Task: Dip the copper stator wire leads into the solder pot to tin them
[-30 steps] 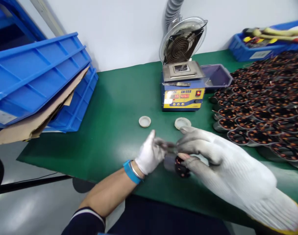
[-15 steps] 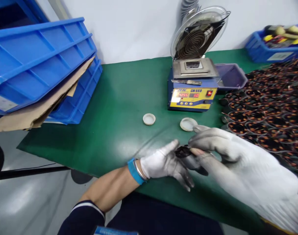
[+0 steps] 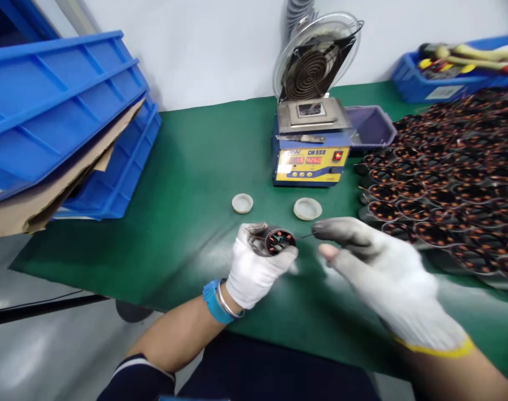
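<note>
My left hand (image 3: 258, 267), in a white glove, is wrapped round a dark cylindrical motor stator (image 3: 273, 240). Copper windings show inside the stator's round opening, which faces up and to the right. A thin dark wire lead (image 3: 304, 236) sticks out from the stator towards my right hand (image 3: 366, 262). That hand wears a white glove with greyed fingers. Its thumb and forefinger are apart, and the bare thumb tip shows. The wire's end comes close to the forefinger tip; whether it touches cannot be made out.
Two small white round dishes (image 3: 307, 209) lie on the green mat (image 3: 187, 184). Behind them stands a solder pot (image 3: 310, 159) with digital displays, beside a purple bin (image 3: 371, 127). Many similar stators (image 3: 446, 195) crowd the right. Blue crates (image 3: 66, 100) with cardboard are at left, a blue tool bin (image 3: 433, 83) at back right.
The stator has passed from my right hand into my left, which has closed round it. My right hand has drawn back with thumb and forefinger apart. The view has shifted slightly.
</note>
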Tool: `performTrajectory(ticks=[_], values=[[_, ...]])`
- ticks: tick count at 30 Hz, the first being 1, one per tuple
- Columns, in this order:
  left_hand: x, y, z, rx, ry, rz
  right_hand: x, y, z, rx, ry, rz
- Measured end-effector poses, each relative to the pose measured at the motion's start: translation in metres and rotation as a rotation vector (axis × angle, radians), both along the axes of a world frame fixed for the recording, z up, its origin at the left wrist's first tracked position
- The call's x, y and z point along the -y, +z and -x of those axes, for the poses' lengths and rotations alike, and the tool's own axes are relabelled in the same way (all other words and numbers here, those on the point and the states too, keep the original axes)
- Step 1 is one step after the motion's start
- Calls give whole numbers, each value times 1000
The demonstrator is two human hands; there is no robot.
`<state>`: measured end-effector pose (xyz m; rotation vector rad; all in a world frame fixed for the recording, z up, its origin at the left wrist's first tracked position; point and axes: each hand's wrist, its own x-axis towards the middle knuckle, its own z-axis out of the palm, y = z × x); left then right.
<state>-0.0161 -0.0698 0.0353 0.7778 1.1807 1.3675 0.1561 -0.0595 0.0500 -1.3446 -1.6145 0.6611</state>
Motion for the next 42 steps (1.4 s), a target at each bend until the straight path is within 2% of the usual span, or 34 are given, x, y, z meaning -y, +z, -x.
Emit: performTrajectory(ticks=[3,5,8,10,11,12,14,16,18,22,28,31,33,35,38,40,42], values=[[3,0,-3,-6,-33,8,2,-2,19,2,24,-12],[5,0,-4,-7,-48,23,-1,-4,23,-71,9,19],[5,-2,-5,33,-70,83,-8,-7,10,-402,-85,83],[4,-2,-2,104,-106,164,-12,-8,-7,-609,-172,24],[3,-2,0,147,-136,211,-13,-9,-15,-609,-189,-5],[1,-1,2,188,-167,253,-12,-9,-20,-529,-174,-14],[-1,1,5,260,-233,307,-6,-10,-20,-206,-58,34],[-3,2,6,294,-279,317,2,-13,-7,92,79,95],[-3,2,5,267,-297,312,8,-18,11,226,153,149],[-3,-2,5,96,-294,263,14,-29,26,297,156,202],[-2,-2,19,-245,-183,-160,15,-26,1,360,131,17],[-6,-1,23,-214,-59,-183,12,-24,-9,415,90,-74],[-10,-4,22,-144,-44,-136,10,-24,-13,434,91,-112],[-11,-8,20,-125,-132,-109,9,-25,-13,428,136,-129],[-10,-11,19,-302,-305,-122,9,-28,-10,445,200,-116],[-9,-9,22,-418,-433,-119,8,-29,-9,472,183,-126],[-9,-4,26,-425,-541,-89,8,-29,-10,482,142,-152]])
